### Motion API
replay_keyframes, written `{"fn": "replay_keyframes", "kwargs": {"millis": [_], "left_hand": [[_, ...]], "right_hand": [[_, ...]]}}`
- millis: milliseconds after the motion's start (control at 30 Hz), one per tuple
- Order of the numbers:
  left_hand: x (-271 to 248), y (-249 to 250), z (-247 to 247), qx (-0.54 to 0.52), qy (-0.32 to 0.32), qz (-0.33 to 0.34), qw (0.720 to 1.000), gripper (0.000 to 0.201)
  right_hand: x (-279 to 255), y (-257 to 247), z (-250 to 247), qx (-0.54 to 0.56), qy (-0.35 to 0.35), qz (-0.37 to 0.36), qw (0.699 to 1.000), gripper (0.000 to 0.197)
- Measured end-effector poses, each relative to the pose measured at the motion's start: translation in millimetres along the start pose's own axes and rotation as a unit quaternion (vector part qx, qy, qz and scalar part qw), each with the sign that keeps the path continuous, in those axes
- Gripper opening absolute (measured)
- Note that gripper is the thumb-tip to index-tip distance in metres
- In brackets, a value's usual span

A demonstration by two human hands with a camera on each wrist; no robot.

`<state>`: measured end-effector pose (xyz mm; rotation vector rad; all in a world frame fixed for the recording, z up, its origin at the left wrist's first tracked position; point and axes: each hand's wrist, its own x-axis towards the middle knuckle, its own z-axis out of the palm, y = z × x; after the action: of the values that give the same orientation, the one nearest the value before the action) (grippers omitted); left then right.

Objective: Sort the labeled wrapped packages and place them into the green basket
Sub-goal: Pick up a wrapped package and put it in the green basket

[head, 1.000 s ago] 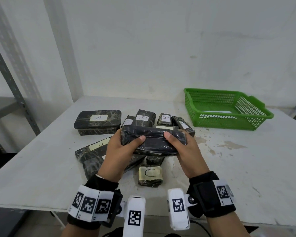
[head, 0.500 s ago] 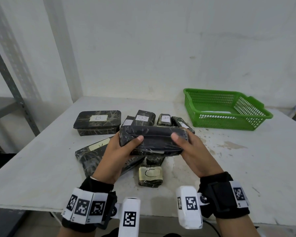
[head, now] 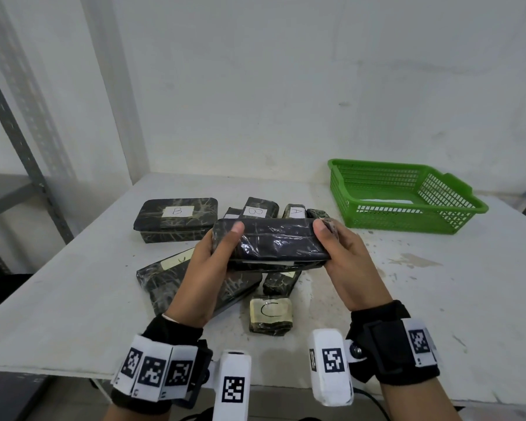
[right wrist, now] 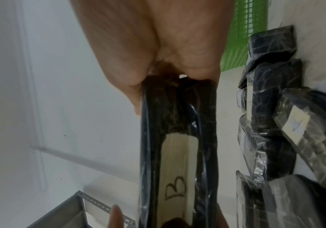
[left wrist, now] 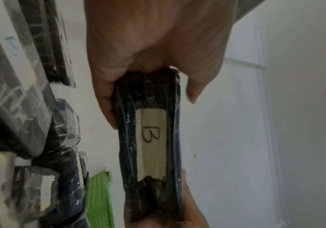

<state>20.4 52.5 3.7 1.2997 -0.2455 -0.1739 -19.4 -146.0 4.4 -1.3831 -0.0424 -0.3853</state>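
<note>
A long black wrapped package [head: 274,249] is held in the air above the pile. My left hand [head: 216,253] grips its left end and my right hand [head: 331,247] grips its right end, thumbs on top. In both wrist views its far face carries a pale label marked B [left wrist: 151,134] [right wrist: 175,189]. The green basket [head: 407,197] stands at the back right of the table, apart from the hands, with a white sheet in its bottom.
Several wrapped packages lie on the white table [head: 407,299]: a large box marked B [head: 176,218], a smaller B package [head: 257,211], one marked A [head: 296,211], a small one marked C [head: 271,314], and a long one [head: 170,275] under my left wrist. A grey metal rack [head: 19,141] stands on the left.
Both hands have lifted the package a little higher and turned it, so its broad dark side now faces the head camera. The right wrist has swung outward to the right.
</note>
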Motion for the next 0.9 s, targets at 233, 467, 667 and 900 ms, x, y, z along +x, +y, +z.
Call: {"fn": "replay_keyframes", "kwargs": {"millis": [233, 467, 667, 900], "left_hand": [[8, 2, 3, 0.016, 0.016, 0.055, 0.998, 0.064], [34, 0, 4, 0.03, 0.016, 0.037, 0.999, 0.114], [67, 8, 5, 0.058, -0.014, 0.05, 0.997, 0.104], [83, 11, 21, 0.15, 0.006, 0.185, 0.971, 0.047]], "right_hand": [[6, -3, 11, 0.035, 0.038, -0.012, 0.999, 0.038], [17, -2, 11, 0.041, 0.046, -0.047, 0.997, 0.02], [43, -2, 9, 0.038, 0.036, -0.067, 0.996, 0.065], [70, 6, -6, -0.006, 0.022, -0.05, 0.998, 0.057]]}}
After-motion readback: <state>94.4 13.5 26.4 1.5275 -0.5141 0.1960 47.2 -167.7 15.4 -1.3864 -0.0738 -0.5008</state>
